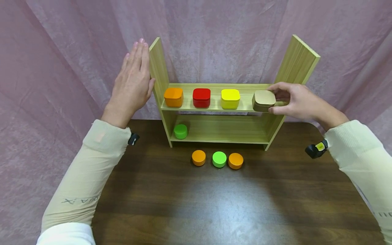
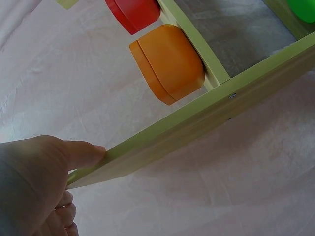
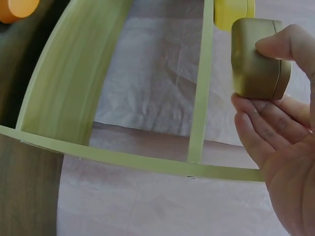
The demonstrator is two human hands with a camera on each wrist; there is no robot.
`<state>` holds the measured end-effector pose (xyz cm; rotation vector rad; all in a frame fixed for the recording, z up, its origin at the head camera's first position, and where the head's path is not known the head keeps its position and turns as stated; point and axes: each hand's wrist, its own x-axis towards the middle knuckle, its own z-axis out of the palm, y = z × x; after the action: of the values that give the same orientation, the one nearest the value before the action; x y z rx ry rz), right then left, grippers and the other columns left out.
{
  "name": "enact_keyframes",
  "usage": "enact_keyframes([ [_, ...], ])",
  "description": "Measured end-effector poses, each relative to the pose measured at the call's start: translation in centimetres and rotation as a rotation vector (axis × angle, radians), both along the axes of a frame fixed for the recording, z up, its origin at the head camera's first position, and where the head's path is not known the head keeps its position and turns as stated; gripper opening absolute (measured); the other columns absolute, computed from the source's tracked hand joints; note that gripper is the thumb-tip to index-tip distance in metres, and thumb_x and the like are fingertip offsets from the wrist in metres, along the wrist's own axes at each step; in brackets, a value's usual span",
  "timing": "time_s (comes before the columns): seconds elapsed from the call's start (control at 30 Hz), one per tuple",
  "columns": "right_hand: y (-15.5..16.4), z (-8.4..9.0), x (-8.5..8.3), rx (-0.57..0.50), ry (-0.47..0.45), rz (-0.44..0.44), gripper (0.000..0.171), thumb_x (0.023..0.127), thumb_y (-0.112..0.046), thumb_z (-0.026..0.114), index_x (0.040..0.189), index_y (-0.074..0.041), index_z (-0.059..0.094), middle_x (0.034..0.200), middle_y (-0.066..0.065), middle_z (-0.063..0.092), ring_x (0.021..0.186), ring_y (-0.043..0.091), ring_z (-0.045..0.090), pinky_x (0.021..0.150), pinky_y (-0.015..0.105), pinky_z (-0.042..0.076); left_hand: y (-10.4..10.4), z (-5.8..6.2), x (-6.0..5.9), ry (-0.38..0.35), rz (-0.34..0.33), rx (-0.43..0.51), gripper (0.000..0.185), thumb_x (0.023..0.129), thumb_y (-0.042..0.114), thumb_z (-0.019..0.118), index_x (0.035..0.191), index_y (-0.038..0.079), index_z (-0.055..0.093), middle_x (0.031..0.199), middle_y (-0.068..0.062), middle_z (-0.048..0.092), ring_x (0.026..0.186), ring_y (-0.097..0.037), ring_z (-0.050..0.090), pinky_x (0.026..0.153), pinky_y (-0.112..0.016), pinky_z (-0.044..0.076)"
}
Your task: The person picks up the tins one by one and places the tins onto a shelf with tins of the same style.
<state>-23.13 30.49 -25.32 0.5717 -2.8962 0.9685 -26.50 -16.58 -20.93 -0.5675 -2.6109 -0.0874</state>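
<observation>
My right hand (image 1: 298,100) pinches a gold rounded-square tin (image 1: 264,99) at the right end of the upper board of a small wooden shelf (image 1: 218,128). In the right wrist view, the thumb lies on one side of the tin (image 3: 258,59) and fingers reach under the opposite side. Straight fingers of my left hand (image 1: 132,80) lie along the outside of the shelf's left side panel (image 1: 158,64), its thumb at the front edge. Left of the gold tin, the upper board carries a yellow tin (image 1: 230,99), a red tin (image 1: 201,98) and an orange tin (image 1: 173,97).
On the lower board, a round green tin (image 1: 180,131) stands at the left. Before the shelf, on the dark wooden table (image 1: 171,200), are a round orange tin (image 1: 198,158), a green one (image 1: 219,159) and another orange one (image 1: 235,161). A pink curtain (image 1: 226,41) hangs behind.
</observation>
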Motion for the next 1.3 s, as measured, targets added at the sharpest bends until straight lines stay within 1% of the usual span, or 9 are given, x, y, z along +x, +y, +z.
enact_keyframes([
  [0.17, -0.5, 0.6, -0.2, 0.046, -0.003, -0.022, 0.059, 0.09, -0.015, 0.082, 0.143, -0.003, 0.059, 0.133, 0.022, 0.07, 0.099, -0.023, 0.056, 0.085, -0.002, 0.046, -0.1, 0.1, 0.0, 0.002, -0.006, -0.002, 0.087, 0.107, 0.016, 0.057, 0.167, -0.004, -0.002, 0.178, -0.019, -0.003, 0.167, -0.036, 0.004, 0.136, -0.052, 0.008],
  [0.3, -1.0, 1.1, -0.4, 0.084, 0.013, -0.029, 0.061, 0.091, -0.016, 0.081, 0.145, -0.002, 0.057, 0.134, 0.023, 0.07, 0.117, 0.008, 0.07, 0.084, -0.005, 0.043, -0.3, 0.2, 0.1, 0.0, -0.01, 0.008, 0.086, 0.107, 0.015, 0.057, 0.167, -0.005, -0.002, 0.178, -0.019, -0.004, 0.167, -0.035, 0.004, 0.136, -0.052, 0.007],
  [0.4, -1.4, 1.2, -0.8, 0.11, 0.014, -0.041, 0.062, 0.09, -0.016, 0.081, 0.145, -0.001, 0.057, 0.135, 0.024, 0.07, 0.127, 0.036, 0.067, 0.088, 0.0, 0.048, -0.5, 0.3, 0.2, -0.008, -0.007, 0.013, 0.086, 0.107, 0.016, 0.056, 0.167, -0.004, -0.002, 0.178, -0.018, -0.005, 0.167, -0.035, 0.002, 0.136, -0.051, 0.007],
  [0.47, -1.5, 1.3, -0.9, 0.124, 0.006, -0.052, 0.063, 0.09, -0.017, 0.081, 0.146, -0.002, 0.057, 0.136, 0.024, 0.069, 0.127, 0.037, 0.067, 0.093, 0.008, 0.053, -0.5, 0.3, 0.2, -0.013, -0.004, 0.013, 0.086, 0.107, 0.016, 0.055, 0.167, -0.004, -0.003, 0.178, -0.018, -0.006, 0.167, -0.034, 0.001, 0.136, -0.051, 0.006],
  [0.53, -1.6, 1.2, -1.1, 0.14, 0.0, -0.057, 0.064, 0.09, -0.017, 0.081, 0.146, -0.001, 0.056, 0.136, 0.025, 0.069, 0.128, 0.038, 0.067, 0.101, 0.024, 0.057, -0.5, 0.2, 0.2, -0.012, -0.003, 0.015, 0.086, 0.108, 0.016, 0.055, 0.167, -0.003, -0.003, 0.178, -0.017, -0.006, 0.167, -0.034, 0.001, 0.136, -0.051, 0.006],
  [0.6, -1.6, 1.2, -1.2, 0.16, -0.004, -0.057, 0.065, 0.091, -0.018, 0.081, 0.147, 0.0, 0.055, 0.136, 0.026, 0.068, 0.128, 0.04, 0.067, 0.106, 0.04, 0.056, -0.5, 0.2, 0.3, -0.012, -0.002, 0.016, 0.086, 0.108, 0.017, 0.055, 0.168, -0.003, -0.003, 0.178, -0.017, -0.006, 0.167, -0.034, 0.001, 0.136, -0.051, 0.006],
  [0.7, -1.5, 1.1, -1.3, 0.181, -0.002, -0.053, 0.065, 0.091, -0.018, 0.08, 0.148, 0.002, 0.054, 0.136, 0.028, 0.068, 0.128, 0.042, 0.067, 0.108, 0.054, 0.052, -0.5, 0.2, 0.3, -0.008, -0.002, 0.017, 0.086, 0.108, 0.016, 0.055, 0.168, -0.003, -0.003, 0.178, -0.017, -0.005, 0.167, -0.034, 0.002, 0.136, -0.051, 0.007],
  [1.13, -1.8, 1.1, -1.6, 0.235, -0.044, -0.037, 0.069, 0.096, -0.021, 0.073, 0.153, 0.007, 0.046, 0.139, 0.033, 0.064, 0.128, 0.045, 0.065, 0.108, 0.06, 0.052, -0.6, 0.3, 0.5, -0.009, 0.001, 0.013, 0.086, 0.107, 0.016, 0.056, 0.167, -0.004, -0.003, 0.178, -0.018, -0.005, 0.167, -0.035, 0.002, 0.136, -0.051, 0.007],
  [1.3, -1.8, 1.2, -1.5, 0.244, -0.06, -0.025, 0.068, 0.098, -0.018, 0.07, 0.154, 0.008, 0.044, 0.139, 0.031, 0.064, 0.128, 0.043, 0.065, 0.107, 0.057, 0.053, -0.7, 0.4, 0.5, -0.005, 0.0, 0.017, 0.086, 0.107, 0.016, 0.056, 0.167, -0.004, -0.002, 0.178, -0.018, -0.005, 0.167, -0.035, 0.002, 0.136, -0.051, 0.007],
])
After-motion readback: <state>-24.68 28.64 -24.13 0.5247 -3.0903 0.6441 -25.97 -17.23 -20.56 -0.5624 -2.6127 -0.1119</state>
